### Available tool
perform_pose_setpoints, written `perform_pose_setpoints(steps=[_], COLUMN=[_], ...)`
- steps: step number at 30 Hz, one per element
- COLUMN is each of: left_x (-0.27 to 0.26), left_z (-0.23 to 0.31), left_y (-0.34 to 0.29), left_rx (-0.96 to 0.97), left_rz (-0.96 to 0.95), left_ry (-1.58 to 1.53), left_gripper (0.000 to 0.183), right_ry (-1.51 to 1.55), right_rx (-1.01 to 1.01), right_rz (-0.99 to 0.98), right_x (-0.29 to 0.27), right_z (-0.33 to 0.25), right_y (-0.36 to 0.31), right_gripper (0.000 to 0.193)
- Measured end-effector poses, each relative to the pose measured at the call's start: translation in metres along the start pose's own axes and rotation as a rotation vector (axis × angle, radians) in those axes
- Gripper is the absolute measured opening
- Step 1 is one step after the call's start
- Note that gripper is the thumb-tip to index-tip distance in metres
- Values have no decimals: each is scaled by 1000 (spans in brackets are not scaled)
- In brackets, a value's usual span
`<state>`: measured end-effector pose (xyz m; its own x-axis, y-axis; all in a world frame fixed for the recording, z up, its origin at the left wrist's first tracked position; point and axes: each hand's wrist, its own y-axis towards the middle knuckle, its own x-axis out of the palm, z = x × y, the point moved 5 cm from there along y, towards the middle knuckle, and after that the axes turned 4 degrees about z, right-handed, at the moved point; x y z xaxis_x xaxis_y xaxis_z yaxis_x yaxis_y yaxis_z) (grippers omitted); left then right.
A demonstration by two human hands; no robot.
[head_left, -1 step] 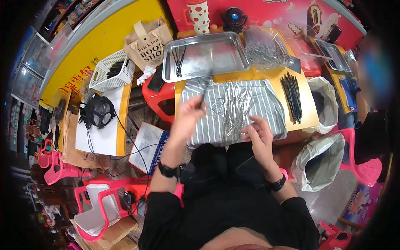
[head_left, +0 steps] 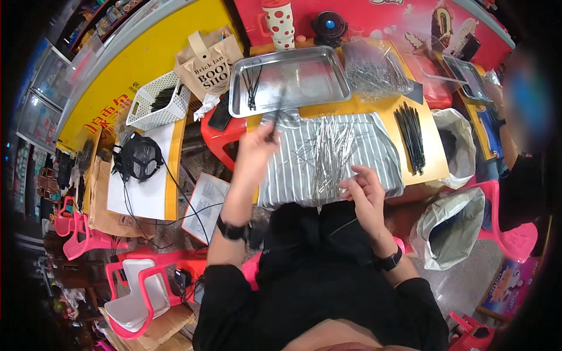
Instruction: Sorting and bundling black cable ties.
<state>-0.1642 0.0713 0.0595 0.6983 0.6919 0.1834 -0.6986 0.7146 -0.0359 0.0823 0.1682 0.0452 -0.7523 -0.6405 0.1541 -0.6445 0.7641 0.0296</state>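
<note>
Our left hand point(head_left: 262, 142) had shifted leftward, pinching a blurred dark strip point(head_left: 277, 114) near the metal tray point(head_left: 310, 82), clear of the shiny strands point(head_left: 332, 149) on striped cloth point(head_left: 380, 146). Our right hand point(head_left: 366, 190) hovered empty, loosely curled, beside them.

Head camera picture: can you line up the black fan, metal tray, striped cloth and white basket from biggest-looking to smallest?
Largest to smallest:
1. Striped cloth
2. Metal tray
3. White basket
4. Black fan
Nearer things look bigger, so real sizes may differ.
</note>
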Motion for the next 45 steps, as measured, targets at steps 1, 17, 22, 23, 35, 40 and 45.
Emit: perform_pose_setpoints(steps=[1,17,22,23,35,40,45], left_x=[-20,-51,-28,-27,41,66,86], left_z=[5,2,34,39,4,3,-22], left_y=[32,168,97,75,-68,-80,-85], left_rx=[28,97,539,539,364,394,244], left_rz=[-2,466,290,305,53,-18,-164], left_ry=[153,1463,1024,1031,422,413,225], left_gripper=[49,32,38,38,30,27,20], right_ry=[5,-771,-1220,-1245,-930,-255,213], right_rx=[15,-487,-520,-404,-244,-182,-31], right_rz=[4,563,647,585,529,497,381], right_x=[-2,-127,-177,-175,-179,-179,-141], right_z=[2,-33,-30,-25,-17,-7,2], right_y=[-1,44,67,72,69,52,30], right_gripper=[32,11,21,22,24,22,23])
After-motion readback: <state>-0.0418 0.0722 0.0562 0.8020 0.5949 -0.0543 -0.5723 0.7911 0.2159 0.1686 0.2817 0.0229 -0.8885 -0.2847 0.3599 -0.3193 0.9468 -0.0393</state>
